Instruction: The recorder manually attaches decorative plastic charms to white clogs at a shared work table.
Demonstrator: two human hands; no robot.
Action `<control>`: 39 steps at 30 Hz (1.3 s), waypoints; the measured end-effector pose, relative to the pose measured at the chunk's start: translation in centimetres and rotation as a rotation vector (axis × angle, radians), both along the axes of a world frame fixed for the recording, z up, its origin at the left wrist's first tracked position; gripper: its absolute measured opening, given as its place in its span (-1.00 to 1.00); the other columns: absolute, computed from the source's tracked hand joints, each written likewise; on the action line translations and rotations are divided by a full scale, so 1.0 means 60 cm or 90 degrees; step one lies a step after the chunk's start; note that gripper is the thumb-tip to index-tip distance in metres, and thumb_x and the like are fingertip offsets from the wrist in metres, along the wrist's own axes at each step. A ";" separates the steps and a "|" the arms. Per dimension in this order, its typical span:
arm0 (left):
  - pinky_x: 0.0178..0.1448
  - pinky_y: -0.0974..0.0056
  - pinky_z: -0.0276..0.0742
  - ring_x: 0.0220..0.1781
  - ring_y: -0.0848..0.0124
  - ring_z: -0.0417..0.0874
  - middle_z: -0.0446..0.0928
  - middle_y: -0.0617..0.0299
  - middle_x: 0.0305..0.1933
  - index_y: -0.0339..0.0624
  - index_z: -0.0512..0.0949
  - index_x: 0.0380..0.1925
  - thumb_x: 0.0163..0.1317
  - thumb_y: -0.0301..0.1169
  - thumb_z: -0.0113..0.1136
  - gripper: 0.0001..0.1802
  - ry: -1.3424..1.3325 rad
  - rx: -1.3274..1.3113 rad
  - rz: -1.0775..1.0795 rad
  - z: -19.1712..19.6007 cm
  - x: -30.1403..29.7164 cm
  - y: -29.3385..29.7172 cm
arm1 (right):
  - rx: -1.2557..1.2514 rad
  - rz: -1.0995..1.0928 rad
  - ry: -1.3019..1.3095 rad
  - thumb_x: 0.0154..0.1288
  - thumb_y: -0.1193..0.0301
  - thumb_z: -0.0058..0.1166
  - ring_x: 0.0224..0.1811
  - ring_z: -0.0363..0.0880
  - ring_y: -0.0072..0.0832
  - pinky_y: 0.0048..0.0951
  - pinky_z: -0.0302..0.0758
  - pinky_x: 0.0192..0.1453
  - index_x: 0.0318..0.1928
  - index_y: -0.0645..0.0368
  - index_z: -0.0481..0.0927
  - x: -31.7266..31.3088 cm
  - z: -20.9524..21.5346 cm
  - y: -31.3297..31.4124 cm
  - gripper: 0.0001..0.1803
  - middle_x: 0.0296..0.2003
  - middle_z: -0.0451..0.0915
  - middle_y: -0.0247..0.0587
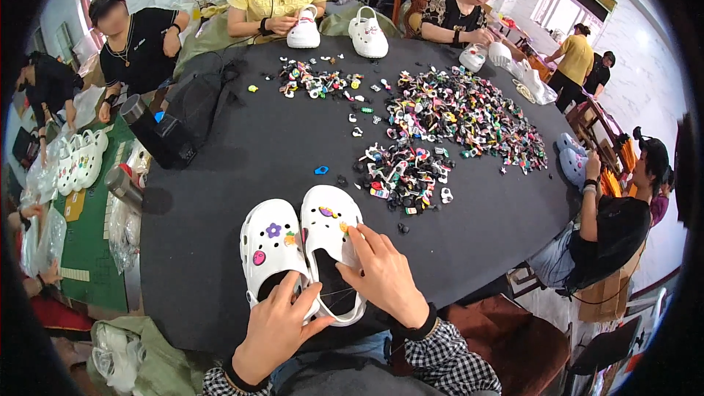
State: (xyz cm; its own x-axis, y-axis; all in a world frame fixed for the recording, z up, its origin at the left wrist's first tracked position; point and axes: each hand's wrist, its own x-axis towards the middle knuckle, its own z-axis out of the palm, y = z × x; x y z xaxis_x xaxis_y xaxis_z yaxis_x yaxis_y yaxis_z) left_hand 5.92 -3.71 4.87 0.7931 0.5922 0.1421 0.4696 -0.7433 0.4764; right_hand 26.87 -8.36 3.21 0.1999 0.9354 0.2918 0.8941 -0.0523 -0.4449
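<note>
Two white clogs lie side by side on the black table, toes pointing away from me. The left clog [253, 235] carries a purple flower charm [273, 230], a pink oval charm [259, 257] and an orange charm. On the right clog [320, 209] sit a purple-and-yellow charm [328, 213] and a small orange-yellow charm beside my fingertips. My right hand [387, 279] grips this clog's upper, fingers on top, thumb at the foot opening. My left hand [275, 330] rests at the left clog's opening, its fingers spread and holding nothing. Its palm is hidden.
Heaps of small colourful shoe charms [462, 114] cover the table's right side. A blue charm [321, 170] lies beyond the clogs. A dark cylindrical device [158, 132] and a metal flask [123, 185] stand at left. Several people sit around, some handling clogs; another white clog [368, 33] stands opposite.
</note>
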 end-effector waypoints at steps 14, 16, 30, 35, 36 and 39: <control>0.29 -0.04 0.32 0.24 -0.08 0.39 0.28 -0.22 0.29 -0.09 0.36 0.32 0.27 0.12 0.12 -0.26 -0.078 -0.019 -0.037 -0.032 -0.017 -0.008 | -0.115 -0.172 -0.146 0.21 0.39 0.22 -0.24 0.61 -0.04 -0.11 0.55 -0.25 -0.13 0.20 0.51 0.166 -0.070 -0.027 -0.73 -0.24 0.50 -0.03; 0.28 -0.04 0.33 0.23 -0.08 0.41 0.30 -0.23 0.28 -0.13 0.36 0.31 0.28 0.11 0.12 -0.27 -0.088 -0.010 -0.025 -0.032 -0.025 -0.008 | -0.101 -0.121 -0.027 0.20 0.45 0.20 -0.26 0.60 -0.05 -0.11 0.53 -0.27 -0.17 0.21 0.47 0.179 -0.087 -0.024 -0.77 -0.27 0.49 -0.03; 0.44 0.07 0.28 0.36 0.19 0.37 0.38 -0.03 0.24 -0.32 0.44 0.08 0.39 -0.43 0.04 -0.69 -0.560 -0.512 0.139 0.004 -0.040 -0.023 | -0.104 -0.171 -0.234 0.21 0.44 0.03 -0.41 0.59 0.09 0.02 0.54 -0.34 -0.34 0.22 0.45 0.187 -0.105 0.019 -0.89 -0.40 0.57 0.04; 0.58 0.11 0.10 0.43 0.19 0.29 0.33 -0.11 0.29 -0.50 0.28 0.21 0.42 -0.51 -0.10 -0.59 -0.803 -1.052 0.230 -0.003 -0.053 -0.017 | -0.106 -0.129 -0.139 0.27 0.44 0.06 -0.47 0.64 -0.09 -0.15 0.58 -0.40 -0.35 0.30 0.50 0.197 -0.084 0.017 -0.85 -0.49 0.59 0.02; 0.61 0.14 0.02 0.50 0.17 0.19 0.23 -0.15 0.38 -0.53 0.15 0.32 0.40 -0.55 -0.12 -0.48 -0.798 -1.066 0.248 -0.005 -0.054 -0.020 | -0.093 -0.122 0.053 0.31 0.46 0.05 -0.48 0.65 -0.24 -0.26 0.58 -0.42 -0.31 0.34 0.52 0.192 -0.074 0.014 -0.85 -0.51 0.60 -0.03; 0.63 0.15 -0.05 0.55 0.17 0.07 0.09 -0.17 0.47 -0.54 0.02 0.38 0.37 -0.57 -0.12 -0.39 -0.807 -1.112 0.293 0.003 -0.059 -0.030 | -0.068 -0.091 0.283 0.39 0.54 -0.03 -0.47 0.62 -0.58 -0.53 0.53 -0.43 -0.15 0.40 0.54 0.168 -0.027 0.019 -0.84 -0.49 0.60 -0.18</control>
State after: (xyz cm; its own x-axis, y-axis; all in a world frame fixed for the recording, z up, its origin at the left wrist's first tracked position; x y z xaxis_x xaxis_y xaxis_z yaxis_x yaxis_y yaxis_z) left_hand 2.40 -5.49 5.08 0.5474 0.7312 -0.4070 -0.5691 0.6819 0.4596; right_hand 36.95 -7.21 1.58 0.4121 0.9095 0.0535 0.5995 -0.2265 -0.7677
